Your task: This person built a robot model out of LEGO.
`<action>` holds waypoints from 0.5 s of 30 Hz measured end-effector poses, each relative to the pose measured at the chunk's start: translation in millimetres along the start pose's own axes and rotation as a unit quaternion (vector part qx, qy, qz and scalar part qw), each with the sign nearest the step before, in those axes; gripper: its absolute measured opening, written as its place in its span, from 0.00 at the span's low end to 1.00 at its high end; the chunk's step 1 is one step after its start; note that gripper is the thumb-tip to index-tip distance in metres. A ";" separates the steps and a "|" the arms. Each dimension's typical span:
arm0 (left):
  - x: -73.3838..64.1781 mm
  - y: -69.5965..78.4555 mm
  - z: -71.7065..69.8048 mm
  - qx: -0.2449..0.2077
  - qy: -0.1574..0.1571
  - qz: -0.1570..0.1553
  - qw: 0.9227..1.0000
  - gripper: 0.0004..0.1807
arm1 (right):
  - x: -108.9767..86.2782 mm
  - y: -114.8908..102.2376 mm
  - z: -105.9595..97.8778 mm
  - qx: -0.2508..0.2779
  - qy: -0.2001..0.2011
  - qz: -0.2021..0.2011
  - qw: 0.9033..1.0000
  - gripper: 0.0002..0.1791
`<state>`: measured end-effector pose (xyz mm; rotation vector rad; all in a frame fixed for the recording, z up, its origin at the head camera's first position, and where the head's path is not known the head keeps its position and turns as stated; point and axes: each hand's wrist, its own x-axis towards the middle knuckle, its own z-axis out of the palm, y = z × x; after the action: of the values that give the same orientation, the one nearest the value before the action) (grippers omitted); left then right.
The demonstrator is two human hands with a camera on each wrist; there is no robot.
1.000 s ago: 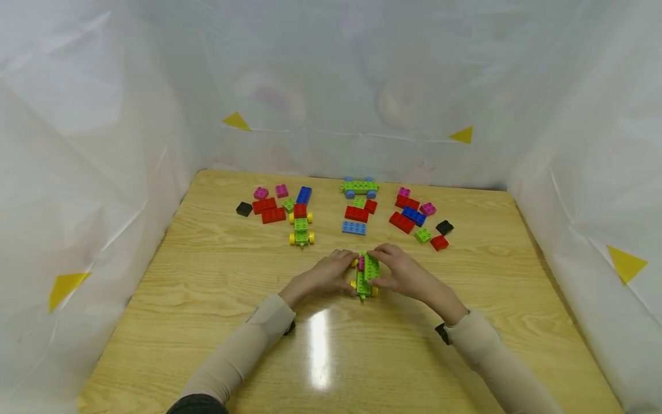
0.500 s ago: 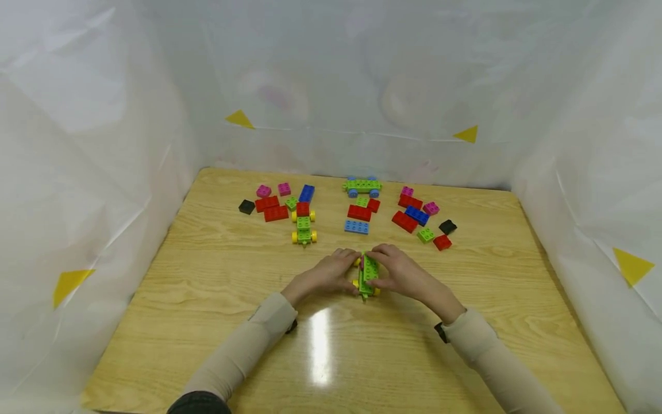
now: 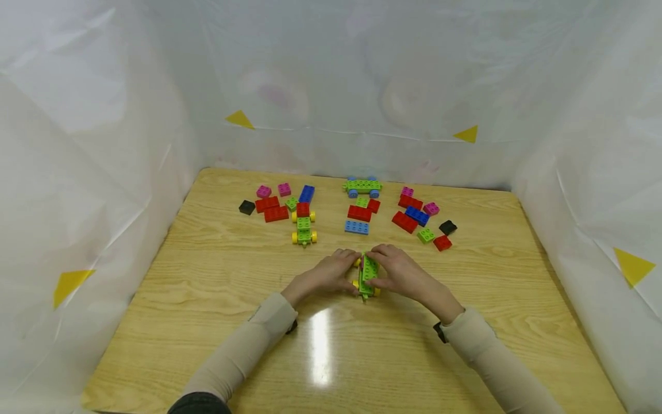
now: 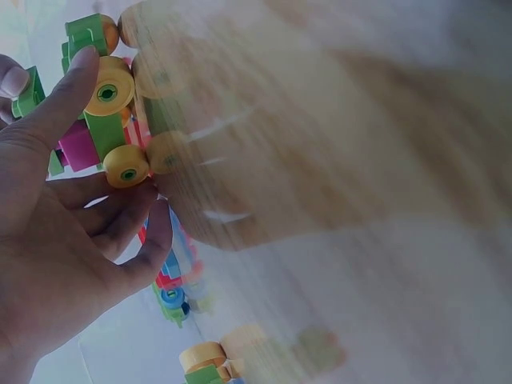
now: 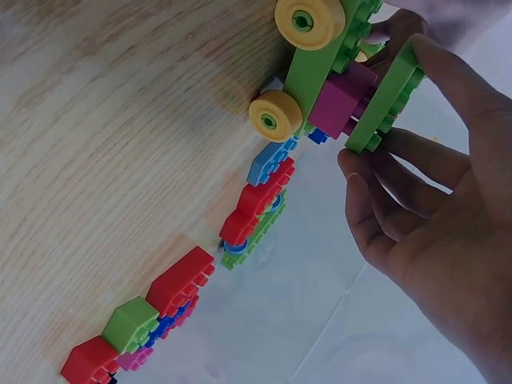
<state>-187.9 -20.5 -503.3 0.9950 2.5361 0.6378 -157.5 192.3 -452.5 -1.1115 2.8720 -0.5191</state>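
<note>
Between the hands, a green toy-car base on yellow wheels rests on the table. A pink brick is attached to its studs. My left hand grips the base from the left, thumb at one wheel and fingers near the other end. From the right, my right hand pinches a long green brick by its ends, thumb at one and fingers at the other. That brick lies over the pink one, studs facing up, and hides most of it in the head view.
Farther back stands another yellow-wheeled car bearing green and red bricks. A green base with blue wheels is at the table's back edge. Ahead of the hands lies a light blue brick. Loose bricks flank these, including a black one at right.
The long green brick has shifted left in my right hand, covering the pink brick that showed beside it earlier. My left hand keeps its hold on the base. The head view has shifted slightly.
</note>
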 end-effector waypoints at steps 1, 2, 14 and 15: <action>-0.1 0.1 -0.1 0.000 -0.001 0.000 1.000 0.52 | 0.0 0.1 0.2 -0.001 0.001 0.000 1.000 0.35; -0.1 0.1 0.0 -0.001 -0.002 -0.001 1.000 0.52 | -0.1 0.2 0.5 -0.003 0.003 -0.002 1.000 0.35; -0.3 -0.4 0.6 0.008 -0.001 0.000 1.000 0.52 | 2.0 -1.3 1.4 -0.033 -0.016 0.006 0.999 0.34; -0.2 -0.5 0.9 0.007 -0.001 -0.001 1.000 0.52 | 2.1 -1.7 1.3 -0.033 -0.016 0.007 0.999 0.34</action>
<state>-187.6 -20.8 -504.3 0.9975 2.5423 0.6179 -157.8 189.4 -453.0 -1.0972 2.8863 -0.4037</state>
